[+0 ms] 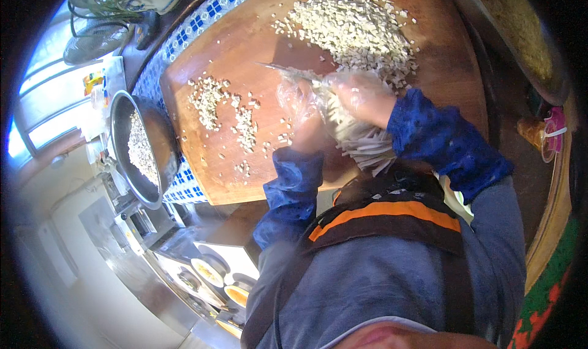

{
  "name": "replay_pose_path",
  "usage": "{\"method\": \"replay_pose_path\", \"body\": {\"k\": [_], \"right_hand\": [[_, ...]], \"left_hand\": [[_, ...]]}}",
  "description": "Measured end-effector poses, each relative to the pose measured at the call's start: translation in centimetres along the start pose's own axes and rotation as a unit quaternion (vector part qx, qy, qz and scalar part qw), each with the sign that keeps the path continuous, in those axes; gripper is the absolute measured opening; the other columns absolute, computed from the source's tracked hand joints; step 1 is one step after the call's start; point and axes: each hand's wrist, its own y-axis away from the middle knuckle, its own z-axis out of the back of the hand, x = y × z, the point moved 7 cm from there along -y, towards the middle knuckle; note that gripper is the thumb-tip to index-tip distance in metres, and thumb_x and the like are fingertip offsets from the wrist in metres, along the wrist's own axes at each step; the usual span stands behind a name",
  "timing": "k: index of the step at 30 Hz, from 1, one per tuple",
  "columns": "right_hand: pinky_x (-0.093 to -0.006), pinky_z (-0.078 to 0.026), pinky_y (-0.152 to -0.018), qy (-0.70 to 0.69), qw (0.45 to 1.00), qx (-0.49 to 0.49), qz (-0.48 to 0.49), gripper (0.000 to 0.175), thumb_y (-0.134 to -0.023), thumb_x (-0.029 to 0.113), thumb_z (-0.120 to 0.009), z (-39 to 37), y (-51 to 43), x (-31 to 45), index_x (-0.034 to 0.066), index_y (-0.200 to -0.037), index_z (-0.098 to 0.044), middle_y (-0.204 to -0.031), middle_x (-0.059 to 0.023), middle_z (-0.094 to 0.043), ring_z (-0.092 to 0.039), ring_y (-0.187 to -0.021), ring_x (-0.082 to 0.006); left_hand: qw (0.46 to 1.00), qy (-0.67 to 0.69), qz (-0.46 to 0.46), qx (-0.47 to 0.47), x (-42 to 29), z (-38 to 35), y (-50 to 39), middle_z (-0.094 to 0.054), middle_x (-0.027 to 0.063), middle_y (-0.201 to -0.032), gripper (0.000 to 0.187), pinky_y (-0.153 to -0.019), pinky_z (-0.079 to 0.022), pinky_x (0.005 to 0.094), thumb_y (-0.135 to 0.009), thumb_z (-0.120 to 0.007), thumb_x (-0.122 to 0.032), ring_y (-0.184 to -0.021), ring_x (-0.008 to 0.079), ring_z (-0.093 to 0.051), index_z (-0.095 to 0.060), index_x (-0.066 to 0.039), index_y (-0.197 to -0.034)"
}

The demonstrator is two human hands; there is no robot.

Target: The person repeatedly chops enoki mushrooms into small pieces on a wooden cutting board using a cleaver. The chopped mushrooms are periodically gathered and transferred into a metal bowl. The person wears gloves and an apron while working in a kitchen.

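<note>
Both my hands wear clear plastic gloves and are blurred close together over a round-edged wooden cutting board (257, 174). A knife (273, 66) shows a thin blade pointing left, just beyond the fingers of my left hand (301, 94). My right hand (360, 92) is closed around the blade's other end, with the handle hidden. A bundle of long pale strips (367, 149) runs between the hands towards my apron. My left fingers press against its far left side. Beyond the right hand lies a large heap of small pale cubes (353, 23).
Smaller clusters of cubes (206, 103) are scattered on the board's left. A metal bowl (167, 133) holding cut pieces stands past the board's left edge, on a blue-and-white patterned cover (190, 27). Bowls of food (206, 272) sit lower left. A long tray (519, 32) lies at upper right.
</note>
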Motion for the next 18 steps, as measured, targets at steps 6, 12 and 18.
{"method": "replay_pose_path", "body": {"k": [6, 12, 18], "right_hand": [[-0.0459, -0.052, -0.069, 0.071, 0.997, -0.025, 0.013, 0.011, -0.093, 0.011, -0.058, 6.1, 2.0, -4.3, 0.0047, -0.099, -0.065, -0.087, -0.0192, -0.065, -0.065, -0.083, -0.0397], [-0.0474, -0.052, -0.064, 0.14, 0.99, 0.003, -0.032, 0.017, -0.097, 0.015, -0.06, 13.0, 9.1, -6.5, 0.0046, -0.108, -0.066, -0.092, -0.0214, -0.064, -0.064, -0.074, -0.0396], [-0.0491, -0.053, -0.065, 0.094, 0.992, 0.022, -0.084, 0.02, -0.099, 0.019, -0.056, 8.2, 12.7, -7.5, 0.0028, -0.107, -0.064, -0.091, -0.0224, -0.064, -0.066, -0.076, -0.0412]], "left_hand": [[0.985, -0.168, 0.001, -0.03, 3.9, -0.5, -3.3, -0.064, 0.0243, -0.116, 0.052, -0.096, -0.044, 0.0477, -0.099, -0.053, -0.038, -0.109, 0.0434, -0.058, -0.055, 0.006, -0.128], [0.992, 0.078, 0.092, -0.04, -2.2, 4.1, -4.9, -0.065, 0.0232, -0.115, 0.051, -0.095, -0.047, 0.0471, -0.085, -0.073, -0.037, -0.112, 0.0401, -0.06, -0.063, 0.002, -0.118], [0.992, 0.021, -0.059, 0.108, -10.7, 1.7, -2.3, -0.057, 0.0219, -0.134, 0.059, -0.109, -0.036, 0.0521, -0.085, -0.073, -0.038, -0.128, 0.0373, -0.051, -0.057, -0.004, -0.131]]}}
